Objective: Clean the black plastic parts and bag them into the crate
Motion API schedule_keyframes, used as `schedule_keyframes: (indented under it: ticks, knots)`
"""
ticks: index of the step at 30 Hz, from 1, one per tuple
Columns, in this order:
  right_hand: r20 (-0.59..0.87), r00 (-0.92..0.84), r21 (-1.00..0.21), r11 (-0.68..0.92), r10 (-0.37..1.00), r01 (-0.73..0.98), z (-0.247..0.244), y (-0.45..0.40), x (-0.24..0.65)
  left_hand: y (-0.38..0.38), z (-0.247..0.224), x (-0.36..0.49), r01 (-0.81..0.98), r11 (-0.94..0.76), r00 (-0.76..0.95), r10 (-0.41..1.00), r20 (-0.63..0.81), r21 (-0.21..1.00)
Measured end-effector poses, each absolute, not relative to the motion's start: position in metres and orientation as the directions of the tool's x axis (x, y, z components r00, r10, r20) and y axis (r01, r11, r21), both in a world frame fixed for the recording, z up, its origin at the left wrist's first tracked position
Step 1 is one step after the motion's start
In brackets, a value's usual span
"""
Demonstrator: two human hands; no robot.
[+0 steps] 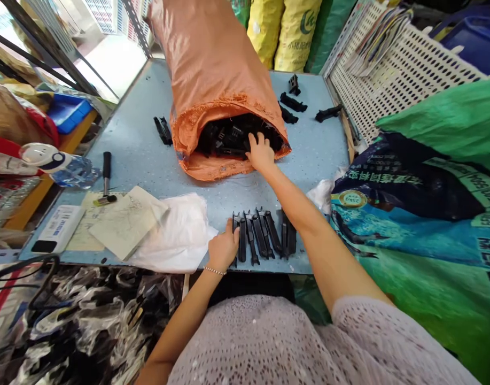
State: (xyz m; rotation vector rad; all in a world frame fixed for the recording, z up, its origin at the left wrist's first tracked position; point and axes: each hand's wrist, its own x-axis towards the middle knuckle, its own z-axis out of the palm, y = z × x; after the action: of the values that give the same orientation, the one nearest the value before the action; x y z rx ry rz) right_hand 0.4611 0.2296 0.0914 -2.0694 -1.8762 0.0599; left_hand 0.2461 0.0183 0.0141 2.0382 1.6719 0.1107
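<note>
An orange woven sack [224, 59] lies on its side with its mouth facing me, and jumbled black plastic parts [231, 136] show inside. My right hand [262, 153] reaches into the right side of that mouth, fingers spread and apart over the parts; nothing shows in its grasp. Near the table's front edge, several long black plastic parts [261, 235] lie side by side in a row. My left hand [224, 247] is at the row's left end, with thumb and fingers closed around the leftmost part, which is partly hidden.
Loose black parts [293, 102] lie beside the sack on the blue table [140, 107]. To the left are a hammer [106, 174], a water bottle [68, 167], papers [126, 222], a white box [60, 227] and white plastic bags [176, 230]. Printed sacks [409, 214] crowd the right side.
</note>
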Motion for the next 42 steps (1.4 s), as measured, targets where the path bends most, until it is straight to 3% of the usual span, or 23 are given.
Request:
schedule_keyframes:
  ticks: [3,5,7,9,12,14,16,19,21,26,31,33,38,42]
  knots:
    - [0.108,0.123,-0.331,-0.081,0.986,0.940,0.096,0.251,0.479,0.021,0.017,0.228,0.854,-0.087,0.212,0.959,-0.190,0.513]
    - [0.141,0.152,-0.482,-0.067,0.978,0.874,0.095,0.231,0.489,0.028,0.020,0.218,0.746,-0.089,0.203,0.974,-0.098,0.660]
    - [0.179,0.181,-0.692,-0.007,0.967,0.721,0.090,0.190,0.487,0.042,0.026,0.217,0.538,-0.057,0.217,0.973,-0.072,0.841]
    - [0.180,0.181,-0.859,0.064,0.967,0.509,0.082,0.134,0.473,0.057,0.034,0.226,0.204,0.076,0.267,0.955,-0.130,0.976]
    - [0.116,0.067,-0.924,0.083,0.991,0.372,0.075,0.053,0.441,0.076,0.049,0.247,-0.325,0.287,0.290,0.937,-0.194,0.901]
    - [0.130,-0.139,-0.887,0.177,0.982,0.425,0.079,0.018,0.425,0.077,0.057,0.257,-0.480,0.320,0.249,0.943,-0.223,0.817]
    - [0.151,-0.182,-0.828,0.225,0.972,0.514,0.088,0.008,0.419,0.067,0.062,0.259,-0.487,0.334,0.250,0.938,-0.238,0.807]
    - [0.234,-0.064,-0.666,0.208,0.970,0.716,0.102,0.028,0.420,0.044,0.066,0.256,-0.402,0.371,0.354,0.906,-0.231,0.837]
    - [0.241,-0.094,-0.558,0.217,0.966,0.801,0.106,0.047,0.420,0.033,0.067,0.252,-0.356,0.403,0.394,0.883,-0.256,0.843]
    - [0.042,-0.183,-0.644,0.167,0.982,0.747,0.097,0.041,0.397,0.035,0.066,0.234,-0.395,0.357,0.248,0.929,-0.276,0.846]
    - [0.029,-0.441,-0.636,0.357,0.897,0.684,0.071,-0.028,0.377,0.028,0.058,0.212,-0.363,0.380,0.176,0.925,-0.337,0.851]
    - [0.005,-0.374,-0.622,0.296,0.927,0.725,0.062,-0.048,0.389,0.018,0.051,0.207,-0.283,0.465,0.222,0.882,-0.415,0.839]
    - [0.142,0.104,-0.444,-0.030,0.984,0.896,0.036,-0.062,0.461,0.010,0.030,0.222,-0.188,0.623,0.333,0.768,-0.547,0.760]
    - [0.203,0.135,-0.446,-0.031,0.970,0.895,0.031,-0.054,0.497,0.029,0.021,0.250,-0.312,0.590,0.321,0.803,-0.502,0.744]
